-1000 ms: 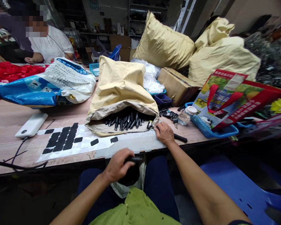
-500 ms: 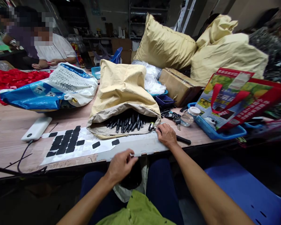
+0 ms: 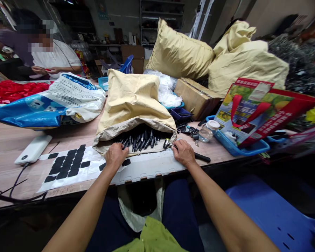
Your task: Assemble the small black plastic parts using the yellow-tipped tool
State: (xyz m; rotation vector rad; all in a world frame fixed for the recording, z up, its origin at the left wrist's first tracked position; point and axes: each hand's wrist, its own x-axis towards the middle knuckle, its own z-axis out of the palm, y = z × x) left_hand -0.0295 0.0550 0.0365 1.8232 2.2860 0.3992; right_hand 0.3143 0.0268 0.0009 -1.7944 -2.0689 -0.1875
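Note:
Several slim black pen-like parts (image 3: 143, 140) lie bunched in the mouth of a cream cloth sack (image 3: 132, 94). At the left corner of that mouth is my left hand (image 3: 115, 155), its fingers bent close to the black parts; whatever they pinch is hidden. My right hand (image 3: 184, 153) is closed over the shaft of a small hammer (image 3: 203, 158), right of the sack's mouth. The hammer's head sticks out to the left of my fingers and its black handle to the right. Under both hands runs a pale grey board (image 3: 147, 170) along the table edge.
Left are a white sheet with black stickers (image 3: 68, 162), a white power bank (image 3: 33, 149) with a cable, and a blue-white bag (image 3: 68, 99). Right stand a clear jar (image 3: 207, 132) and a blue basket (image 3: 232, 148). Two people sit at the far left.
My left hand has moved forward and left, from above my lap to the sack's mouth. My right hand stays at the hammer. The view has shifted slightly.

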